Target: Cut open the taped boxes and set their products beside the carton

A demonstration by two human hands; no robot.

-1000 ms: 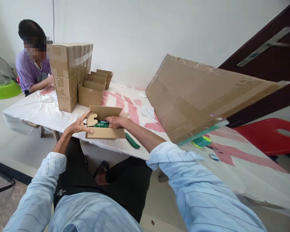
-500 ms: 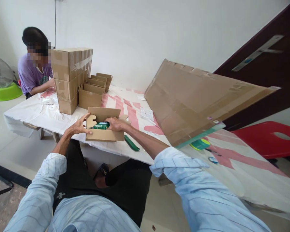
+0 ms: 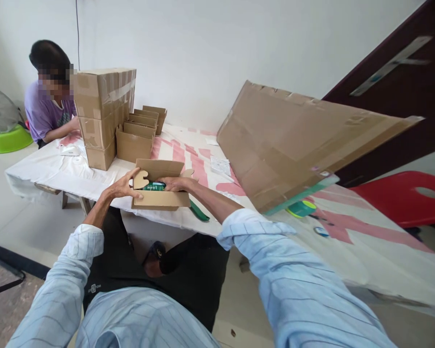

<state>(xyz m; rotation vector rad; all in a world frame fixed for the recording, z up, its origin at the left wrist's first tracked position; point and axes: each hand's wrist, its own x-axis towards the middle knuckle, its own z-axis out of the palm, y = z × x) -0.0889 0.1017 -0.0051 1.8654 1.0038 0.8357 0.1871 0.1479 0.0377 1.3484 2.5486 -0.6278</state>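
A small open cardboard box (image 3: 161,200) sits at the front edge of the table with its flaps up. My left hand (image 3: 125,186) grips the box's left end, thumb low on the front and fingers by the notched side flap. Inside the box lies a green packet (image 3: 152,186) with pale print. My right hand (image 3: 176,184) reaches in from the right and holds the packet's right end; the box front hides part of those fingers. Just right of the box lies a dark green curved tool (image 3: 199,211), its kind unclear.
Stacked taped cartons (image 3: 101,118) and several open boxes (image 3: 135,142) stand at the left back. A large cardboard sheet (image 3: 297,145) leans on the right, beside a green tape roll (image 3: 301,209). A co-worker (image 3: 50,104) sits at the table's far left. A red chair (image 3: 409,198) stands right.
My right hand has moved slightly deeper into the box, and less of the green packet shows. The box's front flap sits a little higher. The view has shifted slightly.
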